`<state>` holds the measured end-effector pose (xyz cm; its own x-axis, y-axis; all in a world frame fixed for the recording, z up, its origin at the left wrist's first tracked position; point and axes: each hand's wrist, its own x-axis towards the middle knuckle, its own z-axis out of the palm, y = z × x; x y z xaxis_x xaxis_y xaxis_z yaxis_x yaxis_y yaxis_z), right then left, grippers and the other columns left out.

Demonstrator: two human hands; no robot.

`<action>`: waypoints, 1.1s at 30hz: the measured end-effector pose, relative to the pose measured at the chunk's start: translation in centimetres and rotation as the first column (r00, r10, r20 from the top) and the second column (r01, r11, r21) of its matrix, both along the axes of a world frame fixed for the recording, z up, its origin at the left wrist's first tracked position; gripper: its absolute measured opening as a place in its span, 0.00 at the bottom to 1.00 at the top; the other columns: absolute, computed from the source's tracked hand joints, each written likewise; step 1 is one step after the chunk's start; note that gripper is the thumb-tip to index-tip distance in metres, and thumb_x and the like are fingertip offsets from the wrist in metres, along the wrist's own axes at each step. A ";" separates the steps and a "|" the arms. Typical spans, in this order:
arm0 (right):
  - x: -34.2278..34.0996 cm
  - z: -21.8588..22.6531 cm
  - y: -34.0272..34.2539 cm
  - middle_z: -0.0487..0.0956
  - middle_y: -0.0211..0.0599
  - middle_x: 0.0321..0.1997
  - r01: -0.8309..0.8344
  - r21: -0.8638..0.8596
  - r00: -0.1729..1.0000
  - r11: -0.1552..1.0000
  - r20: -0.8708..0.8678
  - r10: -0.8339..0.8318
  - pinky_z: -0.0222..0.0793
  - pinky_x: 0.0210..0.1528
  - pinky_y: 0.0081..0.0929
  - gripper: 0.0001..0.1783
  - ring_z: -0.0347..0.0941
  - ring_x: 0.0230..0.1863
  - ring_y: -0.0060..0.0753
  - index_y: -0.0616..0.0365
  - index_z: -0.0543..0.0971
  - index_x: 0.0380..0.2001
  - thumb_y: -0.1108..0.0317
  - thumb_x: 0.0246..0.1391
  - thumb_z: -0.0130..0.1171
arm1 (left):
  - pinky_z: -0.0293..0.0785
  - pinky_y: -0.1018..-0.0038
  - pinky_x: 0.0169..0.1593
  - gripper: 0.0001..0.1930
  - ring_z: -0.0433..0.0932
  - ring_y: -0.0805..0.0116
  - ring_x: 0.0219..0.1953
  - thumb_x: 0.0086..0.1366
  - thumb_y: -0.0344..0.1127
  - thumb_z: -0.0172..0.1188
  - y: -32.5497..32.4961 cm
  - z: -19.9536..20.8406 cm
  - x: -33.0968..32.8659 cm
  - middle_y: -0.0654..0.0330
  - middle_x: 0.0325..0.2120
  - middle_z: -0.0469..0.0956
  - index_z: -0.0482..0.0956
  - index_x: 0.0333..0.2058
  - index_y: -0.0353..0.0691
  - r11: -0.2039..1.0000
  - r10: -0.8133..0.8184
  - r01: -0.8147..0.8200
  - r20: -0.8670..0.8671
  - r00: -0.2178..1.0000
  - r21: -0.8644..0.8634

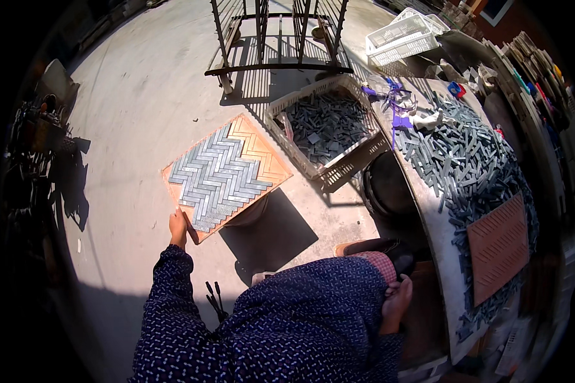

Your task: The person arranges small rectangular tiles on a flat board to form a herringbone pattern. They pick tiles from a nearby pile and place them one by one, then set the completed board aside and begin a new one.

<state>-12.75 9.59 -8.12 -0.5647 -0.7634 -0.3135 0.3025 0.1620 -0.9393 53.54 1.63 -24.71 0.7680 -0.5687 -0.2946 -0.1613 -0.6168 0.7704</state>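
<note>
My left hand point(178, 228) grips the near left edge of an orange tray point(266, 153), its thumb along the side. Narrow grey tiles point(217, 172) lie in a herringbone pattern over most of it, with bare orange grooves at the top and right. The tray is raised above the floor on a round support, partly hidden beneath it. At my right side, my right hand point(396, 299) is curled beside a rounded black thing point(401, 257) and pink checked cloth point(378, 265). What its fingers hold, if anything, cannot be made out.
A pale crate point(310, 167) of loose grey tiles stands beyond the tray. On the right, a table point(421, 191) bears heaped tile strips point(457, 156) and another orange tray point(498, 249). A dark metal rack point(278, 66) and white baskets point(402, 39) stand farther off; a black bucket point(386, 185) sits below the table.
</note>
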 end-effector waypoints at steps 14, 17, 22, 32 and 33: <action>0.3 0.2 0.4 0.75 0.30 0.22 0.014 -0.044 1.000 0.999 0.015 -0.013 0.62 0.22 0.14 0.20 0.66 0.18 0.19 0.56 0.72 0.46 0.51 0.64 0.49 | 0.38 0.48 0.67 0.45 0.43 0.55 0.71 0.62 0.60 0.50 -1.6 8.7 -16.0 0.53 0.68 0.46 0.45 0.67 0.37 0.534 -0.800 0.722 0.537 0.266 0.439; 0.2 -0.1 0.6 0.75 0.30 0.22 0.020 -0.044 1.000 0.999 -0.006 -0.020 0.62 0.22 0.14 0.20 0.67 0.18 0.19 0.56 0.72 0.46 0.51 0.64 0.49 | 0.39 0.47 0.67 0.46 0.44 0.55 0.70 0.61 0.59 0.53 -1.6 8.9 -15.7 0.53 0.68 0.47 0.46 0.67 0.37 0.533 -0.798 0.724 0.545 0.257 0.439; -0.1 -0.4 0.4 0.75 0.31 0.22 0.014 -0.057 1.000 0.998 0.015 -0.013 0.62 0.22 0.14 0.20 0.67 0.18 0.20 0.56 0.72 0.46 0.51 0.64 0.49 | 0.41 0.46 0.66 0.46 0.46 0.57 0.70 0.58 0.55 0.59 -2.2 10.8 -17.4 0.55 0.68 0.49 0.48 0.67 0.39 0.524 -0.811 0.684 0.544 0.218 0.507; 0.4 0.3 0.7 0.75 0.31 0.22 0.001 -0.038 0.998 0.999 0.058 0.001 0.63 0.22 0.15 0.19 0.67 0.18 0.20 0.56 0.72 0.45 0.51 0.63 0.49 | 0.51 0.47 0.63 0.41 0.57 0.56 0.66 0.51 0.37 0.66 -4.8 9.5 -16.1 0.55 0.65 0.58 0.58 0.64 0.44 0.522 -0.774 0.723 0.608 0.179 0.453; 0.4 0.3 0.7 0.75 0.31 0.22 0.001 -0.041 0.998 0.999 0.061 0.002 0.63 0.22 0.15 0.19 0.67 0.19 0.20 0.56 0.72 0.45 0.51 0.63 0.50 | 0.51 0.47 0.63 0.42 0.57 0.56 0.66 0.50 0.37 0.66 -5.0 9.9 -16.2 0.55 0.65 0.58 0.58 0.64 0.44 0.509 -0.790 0.724 0.587 0.178 0.466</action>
